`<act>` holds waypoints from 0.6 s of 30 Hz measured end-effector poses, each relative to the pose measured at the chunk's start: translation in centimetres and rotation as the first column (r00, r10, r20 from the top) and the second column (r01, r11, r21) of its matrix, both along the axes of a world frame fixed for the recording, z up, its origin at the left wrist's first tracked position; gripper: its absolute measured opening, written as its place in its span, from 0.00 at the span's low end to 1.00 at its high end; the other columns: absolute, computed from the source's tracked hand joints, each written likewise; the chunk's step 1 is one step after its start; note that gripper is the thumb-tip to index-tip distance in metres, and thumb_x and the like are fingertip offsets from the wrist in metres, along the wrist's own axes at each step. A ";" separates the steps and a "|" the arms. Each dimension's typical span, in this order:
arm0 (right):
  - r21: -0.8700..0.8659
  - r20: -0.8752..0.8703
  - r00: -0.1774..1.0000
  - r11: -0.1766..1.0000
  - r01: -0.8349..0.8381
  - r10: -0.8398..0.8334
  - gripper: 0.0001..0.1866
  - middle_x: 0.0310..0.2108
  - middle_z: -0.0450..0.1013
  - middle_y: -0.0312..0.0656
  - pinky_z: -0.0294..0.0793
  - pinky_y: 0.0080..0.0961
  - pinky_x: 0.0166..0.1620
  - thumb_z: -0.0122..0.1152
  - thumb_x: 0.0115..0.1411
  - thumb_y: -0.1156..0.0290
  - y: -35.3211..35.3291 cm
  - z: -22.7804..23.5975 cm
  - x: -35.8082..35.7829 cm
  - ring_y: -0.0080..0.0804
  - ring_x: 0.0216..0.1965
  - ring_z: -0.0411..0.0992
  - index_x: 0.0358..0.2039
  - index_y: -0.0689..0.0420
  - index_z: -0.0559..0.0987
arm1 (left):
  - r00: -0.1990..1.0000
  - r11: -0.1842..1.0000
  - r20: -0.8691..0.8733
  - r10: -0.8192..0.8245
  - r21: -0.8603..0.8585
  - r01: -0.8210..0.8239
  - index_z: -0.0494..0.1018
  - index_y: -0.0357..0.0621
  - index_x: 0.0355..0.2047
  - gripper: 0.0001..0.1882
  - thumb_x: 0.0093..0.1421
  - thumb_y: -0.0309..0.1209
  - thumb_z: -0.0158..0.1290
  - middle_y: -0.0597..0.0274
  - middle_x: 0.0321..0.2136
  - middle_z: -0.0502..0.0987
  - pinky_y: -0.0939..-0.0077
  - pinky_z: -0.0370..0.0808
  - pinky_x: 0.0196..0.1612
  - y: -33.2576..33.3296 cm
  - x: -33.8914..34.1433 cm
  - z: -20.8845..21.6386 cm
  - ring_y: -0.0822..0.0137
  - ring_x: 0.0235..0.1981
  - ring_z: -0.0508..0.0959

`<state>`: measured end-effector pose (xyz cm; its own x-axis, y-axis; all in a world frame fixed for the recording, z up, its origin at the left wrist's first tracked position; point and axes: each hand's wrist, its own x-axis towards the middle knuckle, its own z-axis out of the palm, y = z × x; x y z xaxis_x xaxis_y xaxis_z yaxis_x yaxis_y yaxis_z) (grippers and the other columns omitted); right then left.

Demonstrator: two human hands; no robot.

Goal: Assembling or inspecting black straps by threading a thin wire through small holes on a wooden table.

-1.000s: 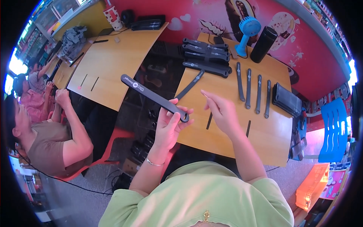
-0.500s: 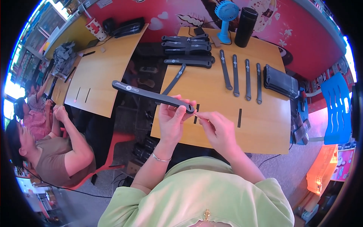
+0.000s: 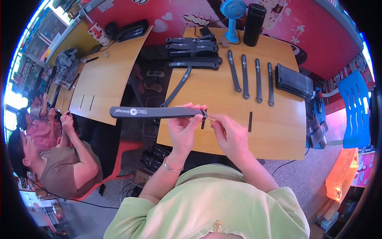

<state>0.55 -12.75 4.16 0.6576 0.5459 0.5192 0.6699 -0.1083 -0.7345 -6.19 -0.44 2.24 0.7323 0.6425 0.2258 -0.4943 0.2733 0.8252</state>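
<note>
We see white lettering and a round logo on the grey strap; our left hand pinches its three o'clock end, strap running to nine. Our right hand, fingers bent, is just beside that end; can't tell its grip.

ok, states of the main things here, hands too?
left hand: closed on one end of held black strap
right hand: pinching a thin pale piece
held black strap: straight, lifted off the table
four black straps: flat, side by side
strap bundle: stacked, bound across the middle
blue handheld fan: upright; spinning, cannot tell
black tumbler: upright
</note>
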 end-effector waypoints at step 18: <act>0.346 -0.859 0.353 0.928 -0.137 0.372 0.15 0.25 0.73 0.40 0.69 0.18 0.25 0.52 0.58 0.81 1.2 -0.5 0.4 0.23 0.20 0.70 0.46 0.54 0.73 | 0.991 0.930 0.082 0.108 0.344 -0.130 0.64 0.36 0.45 0.17 0.55 0.18 0.55 0.49 0.43 0.73 0.69 0.73 0.50 0.5 0.2 -0.3 0.56 0.47 0.75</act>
<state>0.93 -11.55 3.68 0.6380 0.7489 -0.1791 -0.4283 0.1518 -0.8908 -6.00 0.08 1.95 0.6335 0.5969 0.4924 -0.5574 -0.0892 0.8254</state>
